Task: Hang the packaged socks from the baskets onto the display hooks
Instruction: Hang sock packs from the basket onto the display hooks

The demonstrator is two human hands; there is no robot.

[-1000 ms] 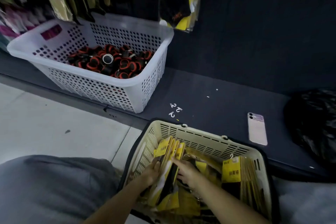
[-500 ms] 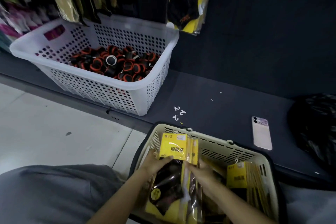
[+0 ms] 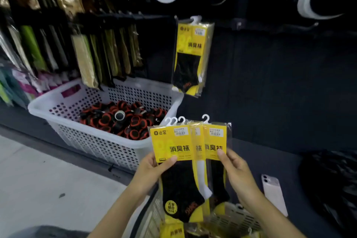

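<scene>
Head view: a fan of sock packs [image 3: 185, 150] is held upright over the basket [image 3: 231, 218]. It is pinched at its 9 o'clock edge by the left hand [image 3: 152, 170] and at its 3 o'clock edge by the right hand [image 3: 235, 172], thumbs on the yellow cards. The long axis runs 6 to 12 o'clock, white hangers [image 3: 180, 120] uppermost. The display hook [image 3: 195, 19], already loaded, lies at 12 o'clock, well apart, and is judged about equally near to both hands.
</scene>
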